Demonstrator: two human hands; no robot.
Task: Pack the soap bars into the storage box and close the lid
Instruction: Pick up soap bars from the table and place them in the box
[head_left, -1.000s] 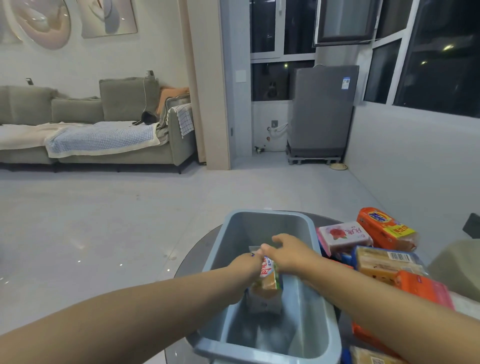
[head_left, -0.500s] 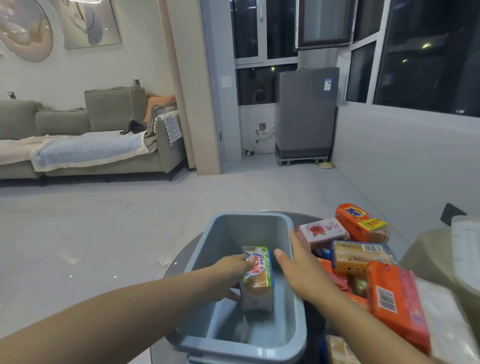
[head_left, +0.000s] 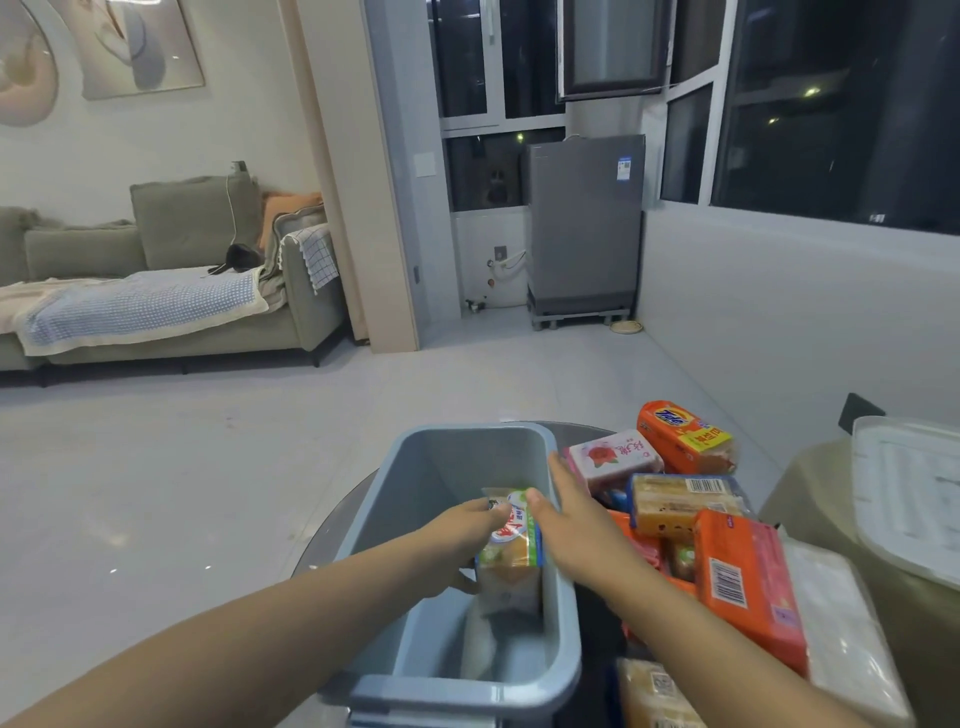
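Observation:
A blue-grey storage box stands open on a round glass table. Inside it my left hand grips a wrapped soap bar, held upright against the box's right wall. My right hand hovers over the box's right rim with fingers spread, holding nothing. A pile of soap bars lies to the right of the box: a pink rose-printed one, an orange and yellow one, a tan one with a barcode and a large orange pack. A white object lies on the box floor, blurred.
A translucent lid rests on a beige surface at the far right. The glass table's edge curves around the box's left side. Beyond it is bare tiled floor, a grey sofa at the left and a grey appliance by the windows.
My right hand has let go of the soap bar and moved right, over the box's rim. My left hand keeps the bar upright in the box. The view has swung right.

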